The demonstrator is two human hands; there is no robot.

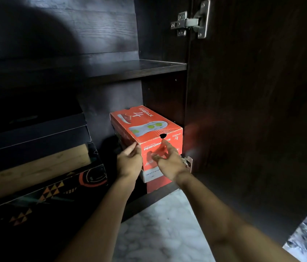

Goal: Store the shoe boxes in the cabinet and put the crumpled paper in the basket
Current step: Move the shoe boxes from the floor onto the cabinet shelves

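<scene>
A red shoe box [145, 127] with a sole picture on its lid sits in the lower right corner of the dark cabinet [167, 95], on top of another red and white box [153, 178]. My left hand [129, 162] rests at the front left corner of the red box, fingers fairly straight. My right hand [167, 156] is spread in front of the box's front face, fingertips touching or just off it. Neither hand grips the box. No crumpled paper or basket is in view.
Left of the red boxes stands a stack of dark and patterned shoe boxes [41, 167]. A bare shelf [135, 68] runs above. The open cabinet door [252, 110] with hinges [191, 21] stands to the right. Marble floor [158, 224] lies below.
</scene>
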